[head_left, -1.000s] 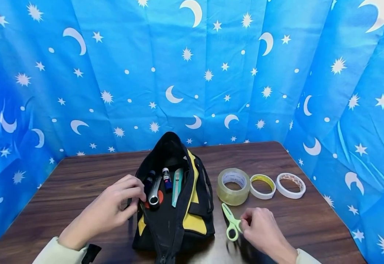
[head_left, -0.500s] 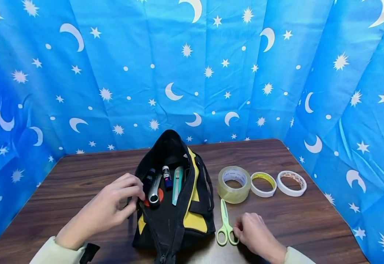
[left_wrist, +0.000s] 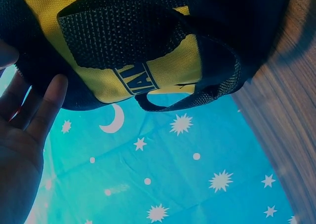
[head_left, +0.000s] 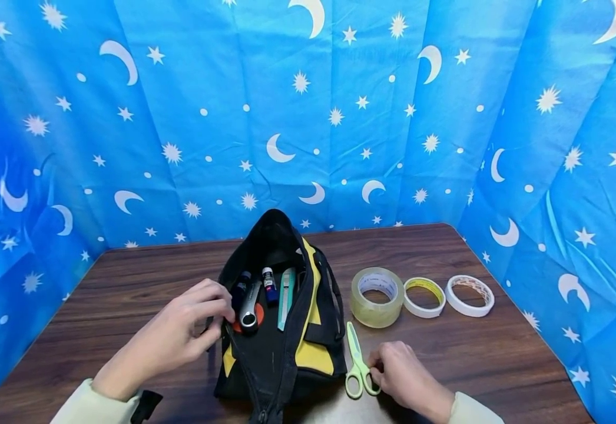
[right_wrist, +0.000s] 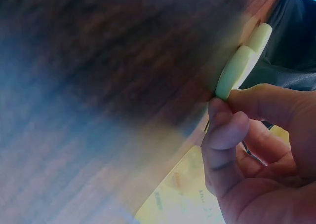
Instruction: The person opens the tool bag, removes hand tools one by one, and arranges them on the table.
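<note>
A black and yellow tool bag (head_left: 313, 353) stands unzipped on the table, its mouth gaping. My left hand (head_left: 188, 321) pinches the left edge of that mouth; in the left wrist view its fingers (left_wrist: 54, 91) lie at the black rim. Inside are a silver wrench (head_left: 249, 309), a glue stick (head_left: 270, 287), a green utility knife (head_left: 286, 299) and a dark blue cylinder (head_left: 241, 285). To the right of the bag, my right hand (head_left: 406, 374) pinches one handle loop of light green scissors (head_left: 357, 368). Their blades point away from me. The right wrist view shows thumb and forefinger at the handle (right_wrist: 237, 71).
Behind the scissors, a wide roll of clear tape (head_left: 377, 315) and two thinner rolls, one with a yellow core (head_left: 424, 310) and one white (head_left: 469, 307), stand in a row. A blue moon-and-star curtain (head_left: 308, 118) borders the wooden table (head_left: 143, 277).
My right hand has moved left and toward me with the scissors, which turned until their blades point nearly straight away, close beside the bag. The left hand has stayed at the bag's rim.
</note>
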`<state>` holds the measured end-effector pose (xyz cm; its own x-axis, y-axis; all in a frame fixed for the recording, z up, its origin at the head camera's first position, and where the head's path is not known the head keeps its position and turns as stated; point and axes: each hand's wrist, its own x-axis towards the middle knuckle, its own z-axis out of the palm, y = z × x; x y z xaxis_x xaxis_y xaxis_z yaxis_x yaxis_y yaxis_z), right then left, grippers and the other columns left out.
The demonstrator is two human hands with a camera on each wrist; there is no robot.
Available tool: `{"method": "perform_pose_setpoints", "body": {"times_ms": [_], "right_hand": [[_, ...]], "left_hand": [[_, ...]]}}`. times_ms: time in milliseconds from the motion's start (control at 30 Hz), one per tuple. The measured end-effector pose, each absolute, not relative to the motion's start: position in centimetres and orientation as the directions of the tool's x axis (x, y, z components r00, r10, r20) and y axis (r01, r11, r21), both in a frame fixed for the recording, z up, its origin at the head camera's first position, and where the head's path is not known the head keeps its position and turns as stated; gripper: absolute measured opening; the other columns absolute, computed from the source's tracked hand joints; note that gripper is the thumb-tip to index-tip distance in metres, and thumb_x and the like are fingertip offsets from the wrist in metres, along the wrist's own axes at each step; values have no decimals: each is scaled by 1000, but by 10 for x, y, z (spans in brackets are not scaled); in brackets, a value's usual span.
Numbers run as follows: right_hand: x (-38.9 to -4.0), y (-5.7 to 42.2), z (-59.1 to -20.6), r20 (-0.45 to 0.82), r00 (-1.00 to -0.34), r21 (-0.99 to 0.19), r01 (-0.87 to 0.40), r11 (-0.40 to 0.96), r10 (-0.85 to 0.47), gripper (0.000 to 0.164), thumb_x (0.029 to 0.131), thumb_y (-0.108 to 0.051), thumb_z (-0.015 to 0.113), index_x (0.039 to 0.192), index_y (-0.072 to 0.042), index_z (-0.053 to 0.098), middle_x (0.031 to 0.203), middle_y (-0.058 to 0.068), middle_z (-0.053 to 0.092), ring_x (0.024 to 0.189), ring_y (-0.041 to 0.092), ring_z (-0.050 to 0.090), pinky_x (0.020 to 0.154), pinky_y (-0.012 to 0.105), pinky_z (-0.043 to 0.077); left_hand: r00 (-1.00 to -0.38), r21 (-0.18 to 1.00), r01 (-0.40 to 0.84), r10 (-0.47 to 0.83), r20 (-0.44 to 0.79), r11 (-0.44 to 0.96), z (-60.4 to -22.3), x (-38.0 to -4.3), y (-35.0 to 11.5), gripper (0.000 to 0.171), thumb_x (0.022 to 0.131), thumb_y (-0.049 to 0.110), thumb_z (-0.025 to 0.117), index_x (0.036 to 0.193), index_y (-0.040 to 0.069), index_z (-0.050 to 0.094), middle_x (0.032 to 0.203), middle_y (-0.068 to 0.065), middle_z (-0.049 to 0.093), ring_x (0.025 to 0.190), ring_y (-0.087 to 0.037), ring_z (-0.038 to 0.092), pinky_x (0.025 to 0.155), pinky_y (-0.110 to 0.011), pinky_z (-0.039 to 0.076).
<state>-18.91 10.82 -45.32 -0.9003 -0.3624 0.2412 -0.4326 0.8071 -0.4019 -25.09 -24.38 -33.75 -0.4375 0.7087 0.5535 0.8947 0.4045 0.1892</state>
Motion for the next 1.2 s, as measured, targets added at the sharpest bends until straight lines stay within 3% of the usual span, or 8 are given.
{"method": "perform_pose_setpoints", "body": {"times_ms": [167,400,533,667,833,967,1067,1200], "right_hand": [[-188,106,-452,239,-899,-411,-435,801,-366,26,61,-5,61,50,-24,48,47,-21,33,44,-1,33,40,19,27],[-188,104,-454,227,-902,-436,-432,790,-368,21,61,-5,61,53,-23,53,49,-21,38,46,-2,36,43,19,30],[-188,103,-457,191,-909,-449,-416,791,-370,20,63,-8,61,53,-24,54,49,-20,38,46,-1,35,43,19,30],[-188,99,-449,289,-904,-416,-415,809,-315,16,66,-12,62,57,-24,56,55,-19,41,50,-1,38,45,20,33],[-197,85,-400,551,-786,-386,-538,750,-280,16,72,-12,60,62,-24,55,61,-17,42,55,1,41,49,17,34],[-213,55,-339,631,-652,-341,-720,605,-421,11,78,-14,56,71,-22,58,66,-13,44,59,3,39,51,17,34],[-235,17,-307,506,-597,-282,-796,535,-622,8,80,-15,55,77,-18,62,71,-12,48,62,2,41,54,16,36],[-272,-36,-298,92,-631,-277,-760,589,-770,11,81,-12,54,78,-17,62,69,-10,51,60,3,45,54,17,37]], "left_hand": [[-435,178,894,708,555,410,-334,-250,-247,32,68,-1,52,82,28,54,92,14,47,82,-2,40,63,-12,30],[-507,231,860,706,494,456,-334,-247,-256,26,71,-1,52,78,25,52,92,12,47,82,-5,41,65,-15,31],[-504,229,860,687,523,456,-338,-245,-259,29,70,-3,52,77,25,50,92,13,47,81,-3,42,64,-13,32],[-498,228,862,673,547,452,-342,-244,-262,31,69,-4,52,77,26,50,91,14,47,80,-2,42,64,-12,34],[-487,240,870,671,559,431,-345,-243,-265,31,69,-4,52,78,25,51,91,13,47,81,-3,42,64,-13,33],[-485,255,872,677,553,417,-345,-243,-263,34,68,-5,53,80,27,54,92,14,48,81,-3,41,60,-14,34],[-490,264,870,685,539,416,-346,-243,-261,36,69,-4,52,82,29,53,92,15,48,80,-2,40,58,-15,33],[-489,273,872,692,531,407,-348,-244,-258,36,70,-4,52,83,29,52,92,15,48,80,-2,40,61,-15,31]]}}
